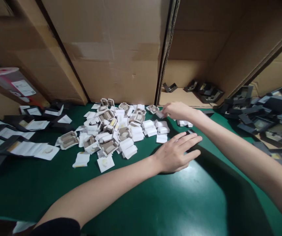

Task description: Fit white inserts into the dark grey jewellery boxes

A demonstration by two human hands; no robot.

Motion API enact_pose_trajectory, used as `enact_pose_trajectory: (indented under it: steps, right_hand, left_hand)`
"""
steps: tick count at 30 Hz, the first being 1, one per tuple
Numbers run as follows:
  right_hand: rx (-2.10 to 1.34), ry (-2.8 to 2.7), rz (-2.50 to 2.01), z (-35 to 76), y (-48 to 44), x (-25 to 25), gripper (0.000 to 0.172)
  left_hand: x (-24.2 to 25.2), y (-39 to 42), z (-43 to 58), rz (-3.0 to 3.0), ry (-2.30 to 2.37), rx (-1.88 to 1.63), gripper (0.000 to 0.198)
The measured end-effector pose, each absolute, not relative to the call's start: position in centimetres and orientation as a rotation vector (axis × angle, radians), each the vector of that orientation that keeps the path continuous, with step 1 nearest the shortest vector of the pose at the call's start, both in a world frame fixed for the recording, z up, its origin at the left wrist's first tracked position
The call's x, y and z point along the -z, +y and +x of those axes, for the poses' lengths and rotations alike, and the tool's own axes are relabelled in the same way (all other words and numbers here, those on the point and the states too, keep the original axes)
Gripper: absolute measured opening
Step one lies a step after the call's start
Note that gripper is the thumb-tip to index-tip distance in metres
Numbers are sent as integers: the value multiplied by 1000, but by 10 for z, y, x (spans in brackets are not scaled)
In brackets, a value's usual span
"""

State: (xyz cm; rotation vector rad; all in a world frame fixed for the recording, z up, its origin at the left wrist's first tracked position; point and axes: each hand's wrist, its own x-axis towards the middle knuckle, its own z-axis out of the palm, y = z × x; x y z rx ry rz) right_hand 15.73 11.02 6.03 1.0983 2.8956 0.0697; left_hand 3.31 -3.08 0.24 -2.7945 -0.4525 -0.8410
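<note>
My left hand [176, 152] is spread low over the green table [155, 203], its fingers apart, beside a small dark piece [190, 131] partly hidden by the fingertips. Farther back, my right hand [175, 110] has its fingers bent around the edge of a small white piece [160, 114], right of the pile. The pile of folded white papers [137, 132] and small grey-brown trays [69, 139] covers the table left of my hands. A few more white papers [184, 123] lie below my right forearm.
Black boxes with white papers [36, 149] lie at the left. More black boxes [275, 136] are heaped at the right. An open cardboard box [192, 70] holding several black boxes [208, 93] stands behind my right hand. A clear plastic container [22, 87] stands at the far left.
</note>
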Motion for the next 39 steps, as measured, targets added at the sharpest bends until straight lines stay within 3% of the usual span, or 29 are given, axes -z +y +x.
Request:
enact_pose_trajectory:
  steps: [3,9,13,22,25,28,32,39]
  right_hand:
    - [-96,2878,1248,166,110,-68,31]
    - [324,3090,994,141,98,-62,26]
    - [247,2943,1016,128,94,-53,37]
    - [-83,2820,1355,141,95,-71,19]
    - [151,2924,1173,140,86,-78,12]
    - [466,2836,945,135,74,-81,17]
    - [415,2907,806,125,57,-86,10]
    - [282,3273,183,95,35,-77,48]
  left_hand:
    - [-1,-30,34,-2797,-435,839,30]
    - [-1,-31,33,-2776,-425,846,29]
    - [1,-32,33,-2767,-417,893,26]
    - [1,-32,34,-2767,-437,861,24]
    - [2,-33,35,-2739,-408,886,24]
    - [4,-34,36,-2706,-297,914,23]
    - [6,-34,39,-2681,-90,879,23]
    - [8,-33,41,-2684,-36,852,27]
